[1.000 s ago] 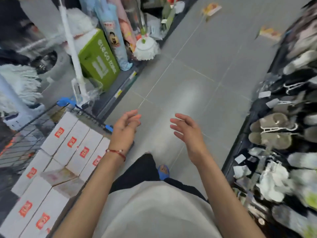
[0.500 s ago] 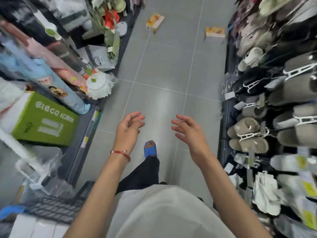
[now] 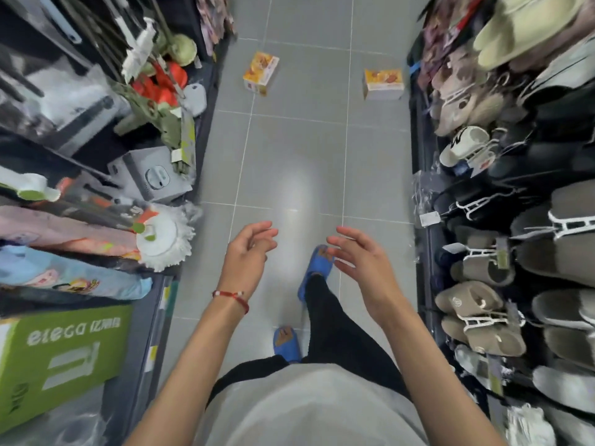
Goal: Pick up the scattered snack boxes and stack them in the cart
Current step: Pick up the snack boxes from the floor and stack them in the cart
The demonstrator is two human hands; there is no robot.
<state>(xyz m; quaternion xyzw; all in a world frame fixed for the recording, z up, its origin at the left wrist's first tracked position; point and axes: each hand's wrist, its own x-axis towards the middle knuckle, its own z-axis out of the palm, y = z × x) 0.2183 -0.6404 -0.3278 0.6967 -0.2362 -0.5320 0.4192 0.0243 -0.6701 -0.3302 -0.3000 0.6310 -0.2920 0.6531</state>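
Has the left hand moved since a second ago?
Yes, forward up the aisle: the left hand is now level with the white mop head, previously ahead.

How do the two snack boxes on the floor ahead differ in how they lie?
The left snack box lies out on the open floor; the right snack box sits close beside the slipper rack. The left snack box is turned diagonally, short end nearest; the right snack box shows its long side. Both are orange-yellow and untouched.
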